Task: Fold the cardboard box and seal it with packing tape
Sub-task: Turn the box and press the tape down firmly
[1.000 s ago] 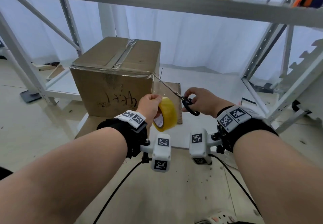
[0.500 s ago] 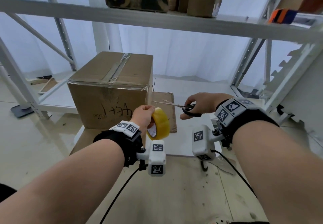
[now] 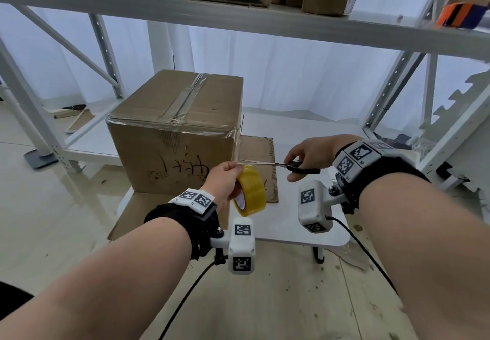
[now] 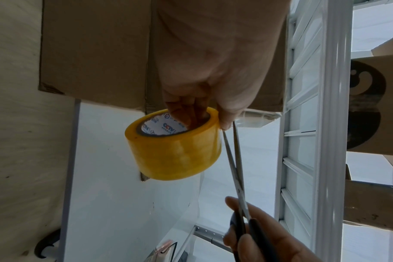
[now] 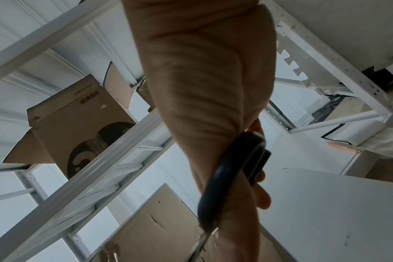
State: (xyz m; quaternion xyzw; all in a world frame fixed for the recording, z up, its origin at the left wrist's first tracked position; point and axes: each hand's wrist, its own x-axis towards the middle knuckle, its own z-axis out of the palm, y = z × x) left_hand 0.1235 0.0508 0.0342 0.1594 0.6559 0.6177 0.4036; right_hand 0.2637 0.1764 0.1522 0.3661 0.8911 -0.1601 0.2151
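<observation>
While the left hand (image 3: 224,180) is gripping the yellow tape roll (image 3: 250,190), fingers through its core, the right hand (image 3: 309,158) is holding black-handled scissors (image 3: 281,165), fingers in the loops, blades slightly parted, tips meeting a tape strip (image 4: 258,117) running to the cardboard box (image 3: 177,130). Box is sitting closed, taped, on the white table (image 3: 305,228), just behind both hands.

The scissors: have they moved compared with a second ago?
Yes. The scissors have swung down: their blades pointed up at the cardboard box's top right corner, and now lie level, lower beside that edge, tips at the tape roll.
</observation>
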